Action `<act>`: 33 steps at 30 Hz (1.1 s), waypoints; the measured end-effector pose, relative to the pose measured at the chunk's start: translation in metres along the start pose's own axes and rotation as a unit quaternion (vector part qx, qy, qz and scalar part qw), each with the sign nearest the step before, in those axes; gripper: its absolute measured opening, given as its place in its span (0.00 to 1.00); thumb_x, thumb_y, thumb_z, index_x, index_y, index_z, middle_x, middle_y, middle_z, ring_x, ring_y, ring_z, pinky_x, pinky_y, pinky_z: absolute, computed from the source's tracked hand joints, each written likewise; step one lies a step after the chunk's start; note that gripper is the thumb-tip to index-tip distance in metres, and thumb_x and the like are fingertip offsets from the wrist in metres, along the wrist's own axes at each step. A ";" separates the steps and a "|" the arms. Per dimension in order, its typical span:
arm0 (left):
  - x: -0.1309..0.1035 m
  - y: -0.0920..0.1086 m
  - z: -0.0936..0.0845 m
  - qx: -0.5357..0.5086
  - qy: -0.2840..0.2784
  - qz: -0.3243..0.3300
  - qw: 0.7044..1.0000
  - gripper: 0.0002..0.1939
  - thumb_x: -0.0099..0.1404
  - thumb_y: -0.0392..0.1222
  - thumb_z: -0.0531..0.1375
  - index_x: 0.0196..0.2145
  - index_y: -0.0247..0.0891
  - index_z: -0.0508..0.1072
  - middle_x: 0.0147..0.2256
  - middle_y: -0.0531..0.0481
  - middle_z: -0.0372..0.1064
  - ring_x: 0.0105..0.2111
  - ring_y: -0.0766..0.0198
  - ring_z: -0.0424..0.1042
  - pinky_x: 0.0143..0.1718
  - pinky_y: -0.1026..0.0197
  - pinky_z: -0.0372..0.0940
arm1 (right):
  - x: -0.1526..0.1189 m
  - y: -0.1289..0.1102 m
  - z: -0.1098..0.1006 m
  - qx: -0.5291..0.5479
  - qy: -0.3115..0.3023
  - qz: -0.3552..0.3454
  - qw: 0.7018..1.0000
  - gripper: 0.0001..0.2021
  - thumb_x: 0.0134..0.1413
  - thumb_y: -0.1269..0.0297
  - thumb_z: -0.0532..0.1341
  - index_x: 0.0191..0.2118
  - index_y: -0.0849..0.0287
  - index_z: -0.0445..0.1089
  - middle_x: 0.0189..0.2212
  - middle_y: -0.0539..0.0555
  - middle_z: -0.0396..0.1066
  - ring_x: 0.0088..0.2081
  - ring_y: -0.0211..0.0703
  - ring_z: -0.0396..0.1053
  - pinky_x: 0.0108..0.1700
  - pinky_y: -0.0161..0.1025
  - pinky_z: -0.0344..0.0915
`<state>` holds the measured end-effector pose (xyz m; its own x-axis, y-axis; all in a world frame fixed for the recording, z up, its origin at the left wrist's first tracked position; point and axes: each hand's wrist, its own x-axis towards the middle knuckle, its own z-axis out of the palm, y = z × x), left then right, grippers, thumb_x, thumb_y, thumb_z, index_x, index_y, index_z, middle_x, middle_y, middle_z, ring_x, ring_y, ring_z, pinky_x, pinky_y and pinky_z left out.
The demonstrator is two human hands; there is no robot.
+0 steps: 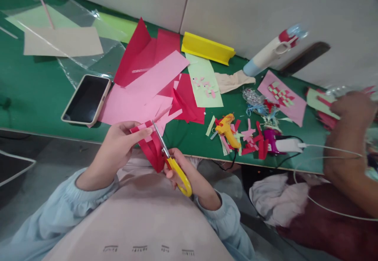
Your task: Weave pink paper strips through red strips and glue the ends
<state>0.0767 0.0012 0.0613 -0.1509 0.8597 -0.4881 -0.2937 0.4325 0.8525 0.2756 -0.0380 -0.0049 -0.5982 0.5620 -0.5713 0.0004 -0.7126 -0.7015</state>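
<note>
My left hand (pixel 119 145) pinches a woven piece of red and pink paper strips (pixel 149 149) close to my body at the table's front edge. Loose red strips dangle from it. My right hand (pixel 183 170) is closed around the yellow handles of a pair of scissors (pixel 178 174). The blades point up and away, with their tips at the right edge of the woven paper and the pink strip ends there. Whether the blades are cutting right now I cannot tell. Pink paper sheets (pixel 124 105) lie just beyond my left hand.
A phone (pixel 86 99) lies left of the pink sheets. Rightward are a yellow glue gun (pixel 228 129), paper scraps (pixel 251 137), a white bottle (pixel 265 55) and a pink card (pixel 297 101). A co-worker's arm (pixel 348 150) reaches over the far right. A white cable (pixel 330 147) crosses there.
</note>
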 end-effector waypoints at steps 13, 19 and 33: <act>-0.002 0.003 0.003 -0.018 -0.023 0.010 1.000 0.10 0.46 0.41 0.73 0.19 0.38 0.75 0.20 0.52 0.71 0.21 0.70 0.68 0.22 0.70 0.65 | 0.000 -0.001 0.006 -0.060 0.004 -0.172 0.983 0.31 0.48 0.42 0.67 0.51 0.52 0.57 0.31 0.46 0.59 0.27 0.32 0.54 0.29 0.32 0.58; -0.004 0.004 0.002 0.006 -0.034 0.018 0.999 0.11 0.46 0.41 0.73 0.19 0.37 0.75 0.20 0.51 0.72 0.20 0.70 0.69 0.21 0.70 0.64 | -0.005 -0.007 0.006 -0.086 -0.002 -0.174 0.981 0.32 0.49 0.41 0.67 0.52 0.54 0.56 0.31 0.47 0.59 0.28 0.33 0.55 0.30 0.34 0.57; -0.005 0.007 0.002 0.045 -0.025 0.017 0.999 0.11 0.45 0.42 0.73 0.19 0.37 0.74 0.20 0.51 0.72 0.21 0.69 0.70 0.22 0.69 0.65 | -0.004 -0.008 0.001 -0.094 -0.026 -0.167 0.981 0.28 0.51 0.45 0.67 0.48 0.54 0.56 0.28 0.45 0.58 0.27 0.33 0.58 0.27 0.32 0.56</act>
<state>0.0777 0.0004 0.0703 -0.1109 0.8857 -0.4508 -0.2027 0.4239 0.8828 0.2774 -0.0353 0.0036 -0.6304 0.7248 -0.2778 -0.0576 -0.4005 -0.9145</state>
